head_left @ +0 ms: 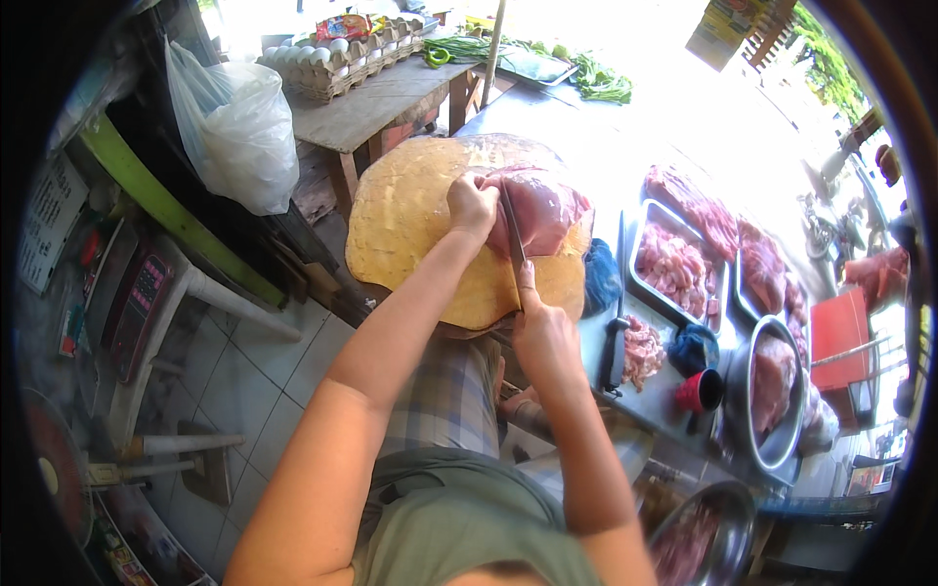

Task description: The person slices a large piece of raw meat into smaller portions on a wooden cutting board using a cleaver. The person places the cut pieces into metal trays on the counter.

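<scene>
A large piece of raw pink meat (549,217) lies on the right part of a thick wooden chopping block (399,220). My right hand (547,337) grips a knife (513,227), its index finger stretched along the back of the blade. The blade stands in the meat near its left side, pointing away from me. My left hand (472,205) is closed on the meat's left edge, just left of the blade. Part of its fingers is hidden behind the hand.
Right of the block are a tray of cut meat (674,264), a second knife (615,347), a red cup (698,392) and a metal bowl (757,430) holding meat. Egg trays (342,73) sit on a wooden table (366,112) behind. A white plastic bag (239,137) hangs at left.
</scene>
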